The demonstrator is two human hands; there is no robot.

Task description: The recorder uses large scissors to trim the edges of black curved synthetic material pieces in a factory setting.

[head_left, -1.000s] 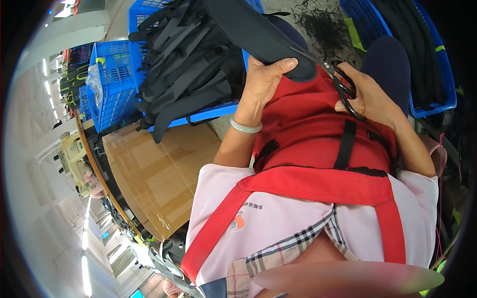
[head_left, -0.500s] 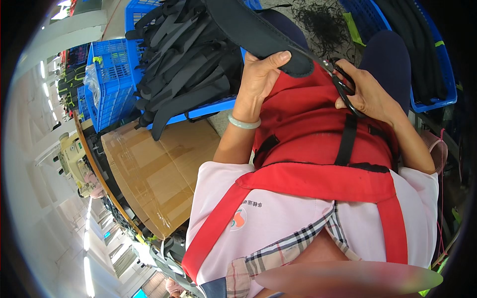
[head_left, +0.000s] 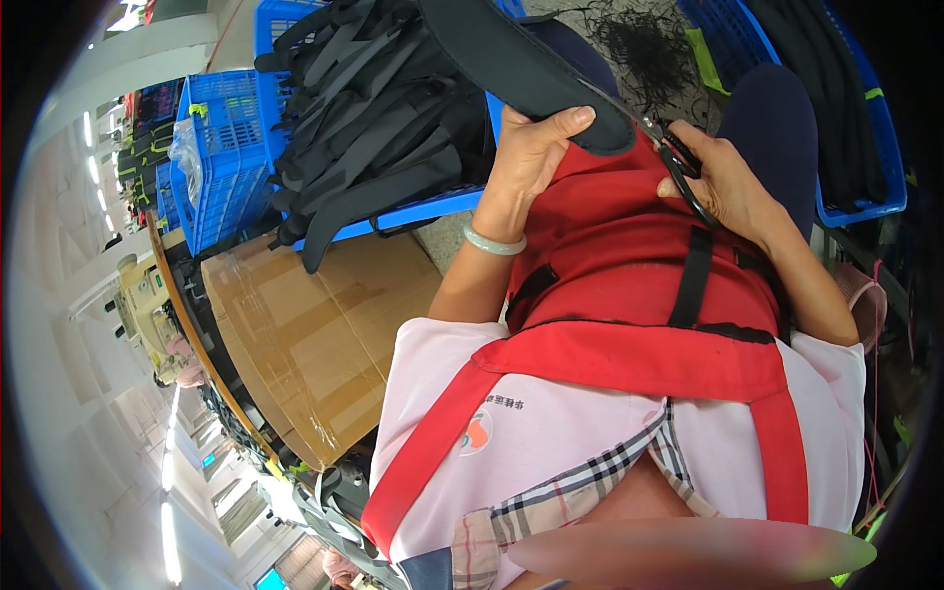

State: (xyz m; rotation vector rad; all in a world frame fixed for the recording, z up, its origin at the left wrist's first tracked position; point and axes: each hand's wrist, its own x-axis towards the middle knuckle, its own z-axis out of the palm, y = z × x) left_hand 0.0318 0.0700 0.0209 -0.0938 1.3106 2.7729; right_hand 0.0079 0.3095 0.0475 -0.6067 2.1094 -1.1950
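Note:
A long black padded strap (head_left: 536, 79) with a rounded, stitched end runs up from my lap past the top edge. My left hand (head_left: 539, 147) grips it near that end, thumb on top and the fingers hidden beneath. In my right hand (head_left: 723, 182) is a pair of scissors (head_left: 683, 177) with black handles, my fingers wrapped around them. The scissors' pivot lies just right of the strap's rounded end, with the blades pointing up and left along its edge. Whether the blades touch the strap I cannot tell.
A blue crate (head_left: 433, 208) heaped with similar black straps (head_left: 364, 128) stands at the left. Another blue crate (head_left: 865, 211) of long black pieces is at the right. Dark scraps (head_left: 654, 59) litter the floor between them. A cardboard box (head_left: 324, 334) lies left of my arm.
My left hand and the strap have shifted slightly right and down in the view. The scissors' handles look closer together, and the right hand has hardly moved.

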